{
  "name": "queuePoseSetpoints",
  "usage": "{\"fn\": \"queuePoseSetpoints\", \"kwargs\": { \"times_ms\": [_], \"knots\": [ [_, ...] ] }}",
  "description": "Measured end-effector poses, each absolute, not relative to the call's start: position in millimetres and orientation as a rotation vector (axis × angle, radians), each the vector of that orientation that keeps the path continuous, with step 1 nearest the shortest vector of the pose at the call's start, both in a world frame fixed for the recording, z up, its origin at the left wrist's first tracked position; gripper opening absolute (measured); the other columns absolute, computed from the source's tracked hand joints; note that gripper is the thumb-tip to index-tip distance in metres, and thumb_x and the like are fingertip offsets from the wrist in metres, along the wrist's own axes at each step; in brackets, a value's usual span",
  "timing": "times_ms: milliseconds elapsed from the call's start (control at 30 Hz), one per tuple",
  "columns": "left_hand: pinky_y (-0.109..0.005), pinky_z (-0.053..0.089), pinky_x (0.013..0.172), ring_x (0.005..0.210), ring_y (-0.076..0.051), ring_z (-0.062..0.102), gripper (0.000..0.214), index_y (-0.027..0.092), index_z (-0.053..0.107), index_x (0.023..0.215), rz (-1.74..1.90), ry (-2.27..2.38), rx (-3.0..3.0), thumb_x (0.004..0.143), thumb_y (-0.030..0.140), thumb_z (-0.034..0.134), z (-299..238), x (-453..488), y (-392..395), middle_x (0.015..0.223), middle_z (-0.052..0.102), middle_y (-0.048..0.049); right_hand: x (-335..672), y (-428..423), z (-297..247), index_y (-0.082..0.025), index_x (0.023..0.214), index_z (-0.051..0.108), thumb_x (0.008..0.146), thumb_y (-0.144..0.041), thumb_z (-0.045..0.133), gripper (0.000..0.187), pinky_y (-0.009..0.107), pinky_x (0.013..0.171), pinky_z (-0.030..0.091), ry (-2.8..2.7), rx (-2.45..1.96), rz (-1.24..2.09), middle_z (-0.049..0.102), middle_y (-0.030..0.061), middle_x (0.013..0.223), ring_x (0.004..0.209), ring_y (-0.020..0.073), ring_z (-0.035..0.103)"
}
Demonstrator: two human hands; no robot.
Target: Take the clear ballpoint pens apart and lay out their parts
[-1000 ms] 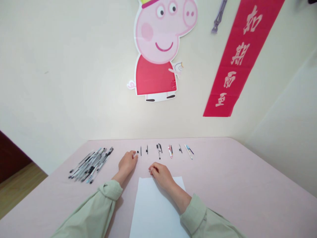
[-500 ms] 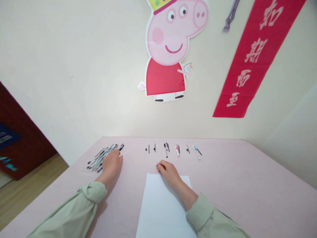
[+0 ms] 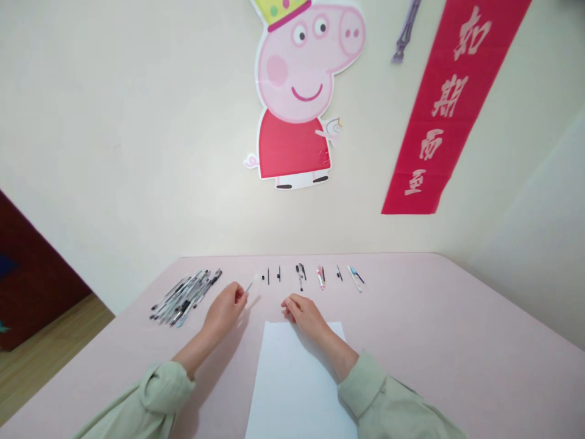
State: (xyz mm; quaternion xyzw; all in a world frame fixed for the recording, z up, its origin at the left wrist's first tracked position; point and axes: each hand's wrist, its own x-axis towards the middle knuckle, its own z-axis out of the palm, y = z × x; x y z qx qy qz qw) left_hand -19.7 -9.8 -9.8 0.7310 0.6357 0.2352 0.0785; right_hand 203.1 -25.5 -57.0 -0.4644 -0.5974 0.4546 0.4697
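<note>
Pinched in my left hand (image 3: 225, 310) is a slim, light pen (image 3: 249, 285), its far end pointing up and right above the table. To the left of that hand lies a pile of pens (image 3: 185, 297), mostly clear or pale with black caps. My right hand (image 3: 302, 314) is closed, its fingers curled with nothing showing in them, at the top edge of a white sheet of paper (image 3: 299, 384). Beyond it, small groups of pen parts are spread in a row: thin black pieces (image 3: 279, 274), black pen parts (image 3: 300, 275), a pink-and-white pen (image 3: 320, 278) and a blue-and-white pen (image 3: 353, 278).
The table (image 3: 420, 341) has a pale pink cover and stands against a wall. On the wall are a pig cutout (image 3: 295, 143) and a red banner (image 3: 425, 140). A dark red panel (image 3: 27, 292) rises beyond the table on the left.
My left hand has left the pile and moved right, now carrying a pen. My right hand stays closed by the paper. The view has shifted slightly.
</note>
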Motion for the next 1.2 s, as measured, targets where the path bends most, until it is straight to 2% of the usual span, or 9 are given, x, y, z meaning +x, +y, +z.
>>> {"fn": "queuePoseSetpoints", "kwargs": {
  "times_ms": [67,133,233,367,467,533,667,1000,1200],
  "knots": [
    [-0.028,0.044,0.063,0.066,-0.017,0.059,0.016,0.022,0.045,0.077,0.901,1.563,2.022,0.084,0.037,0.043,-18,16,-20,0.070,0.060,-0.0001,204,-21,-54,-0.016,0.086,0.064,0.086,-0.046,0.044,0.036,0.023,0.053,0.043,-1.360,-1.109,1.165,0.064,0.0045,0.075,0.057,0.0125,0.056],
    [-0.026,0.041,0.053,0.053,-0.014,0.055,0.019,0.023,0.042,0.077,0.946,1.343,1.776,0.083,0.041,0.044,-28,52,-30,0.064,0.058,0.0025,207,-17,-50,-0.016,0.092,0.062,0.086,-0.055,0.039,0.046,0.023,0.054,0.045,-1.258,-1.076,1.183,0.064,0.0069,0.083,0.065,0.0138,0.060],
    [-0.023,0.035,0.044,0.043,-0.011,0.047,0.027,0.023,0.041,0.076,0.935,1.175,1.567,0.079,0.048,0.048,-39,91,-38,0.059,0.055,0.0053,211,-16,-46,-0.017,0.084,0.061,0.083,-0.059,0.044,0.045,0.021,0.052,0.044,-1.153,-1.044,1.171,0.063,0.0066,0.084,0.069,0.0136,0.059],
    [-0.021,0.029,0.041,0.039,-0.009,0.040,0.034,0.021,0.044,0.071,0.958,1.133,1.432,0.080,0.054,0.045,-40,107,-39,0.051,0.049,0.0059,208,-22,-46,-0.017,0.081,0.061,0.081,-0.058,0.047,0.044,0.019,0.038,0.033,-1.105,-1.033,1.223,0.056,-0.0005,0.061,0.042,0.0086,0.044],
    [-0.020,0.023,0.039,0.037,-0.007,0.032,0.041,0.021,0.041,0.062,0.996,1.068,1.357,0.083,0.057,0.041,-39,105,-41,0.044,0.037,0.0081,199,-28,-44,-0.017,0.083,0.063,0.081,-0.058,0.047,0.044,0.020,0.036,0.031,-1.125,-1.033,1.321,0.050,-0.0042,0.049,0.035,0.0082,0.039],
    [-0.019,0.018,0.037,0.035,-0.005,0.026,0.044,0.021,0.037,0.061,0.991,1.028,1.249,0.081,0.060,0.043,-40,104,-43,0.043,0.031,0.0099,193,-32,-42,-0.017,0.079,0.064,0.081,-0.057,0.047,0.044,0.020,0.039,0.035,-1.102,-1.025,1.366,0.057,-0.0010,0.054,0.039,0.0096,0.046],
    [-0.018,0.013,0.037,0.033,-0.004,0.018,0.046,0.023,0.035,0.066,0.941,1.003,1.017,0.076,0.066,0.048,-39,109,-51,0.043,0.022,0.0133,184,-39,-38,-0.018,0.063,0.057,0.081,-0.051,0.048,0.038,0.025,0.055,0.047,-0.959,-0.980,1.361,0.067,0.0048,0.068,0.058,0.0146,0.060],
    [-0.020,0.012,0.036,0.032,-0.006,0.022,0.048,0.022,0.042,0.070,0.913,1.056,0.949,0.075,0.070,0.046,-30,117,-67,0.039,0.027,0.0112,177,-47,-30,-0.021,0.055,0.051,0.086,-0.048,0.040,0.042,0.030,0.064,0.047,-1.047,-1.120,1.076,0.062,0.0026,0.054,0.055,0.0167,0.058],
    [-0.018,0.010,0.035,0.031,-0.004,0.016,0.046,0.022,0.043,0.074,0.908,0.967,0.901,0.076,0.068,0.046,-30,115,-67,0.039,0.024,0.0131,182,-41,-30,-0.019,0.058,0.055,0.082,-0.049,0.047,0.040,0.028,0.063,0.047,-0.900,-1.062,1.204,0.062,0.0021,0.056,0.057,0.0159,0.058]
  ]
}}
